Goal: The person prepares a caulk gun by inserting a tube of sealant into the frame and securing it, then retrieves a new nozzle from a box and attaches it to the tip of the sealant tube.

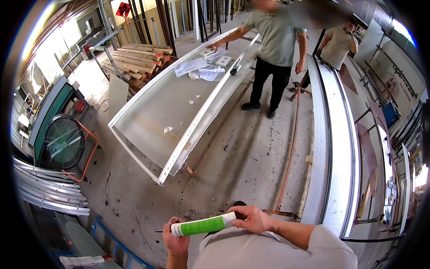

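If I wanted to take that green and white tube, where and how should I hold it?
Probably around the green middle of the tube, coming from above. It's a long cylinder held crosswise, and the left hand and right hand grip near its ends, leaving that middle bare for a wrap-around grip.

Passable ahead of the green-and-white cylindrical cartridge (204,226), over grey concrete floor (224,179); blocked farther forward by the white-framed translucent panel (148,121); on the right, by a rust-red metal bar (293,147) and long silver-white metal profiles (345,157); at left, by a blue metal frame (117,245).
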### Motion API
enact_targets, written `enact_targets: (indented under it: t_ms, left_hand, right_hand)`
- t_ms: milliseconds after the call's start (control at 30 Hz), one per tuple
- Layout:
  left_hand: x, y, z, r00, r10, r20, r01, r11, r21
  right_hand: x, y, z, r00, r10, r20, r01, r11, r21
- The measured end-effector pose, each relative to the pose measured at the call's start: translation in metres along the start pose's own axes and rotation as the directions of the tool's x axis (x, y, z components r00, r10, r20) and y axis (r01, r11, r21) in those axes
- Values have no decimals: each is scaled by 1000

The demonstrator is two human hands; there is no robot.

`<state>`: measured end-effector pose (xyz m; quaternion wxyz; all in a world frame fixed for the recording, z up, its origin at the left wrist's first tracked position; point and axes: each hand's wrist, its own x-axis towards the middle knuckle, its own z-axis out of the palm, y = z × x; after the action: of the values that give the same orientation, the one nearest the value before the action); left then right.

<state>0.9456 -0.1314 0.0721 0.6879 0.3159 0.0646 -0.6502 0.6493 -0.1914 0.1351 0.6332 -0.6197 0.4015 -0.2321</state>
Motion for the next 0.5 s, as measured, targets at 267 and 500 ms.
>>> enact_targets:
  t_ms: [267, 500]
  left_hand:
    - [100, -10, 20, 982, 59, -179, -65, 997, -30]
    - [175, -48, 79, 858, 35, -513, -27, 999, 22]
  right_hand:
    - [105, 16, -59, 970, 232, 76, -242, 953, 180]
    - [212, 30, -159, 904, 317, 286, -361, 926, 114]
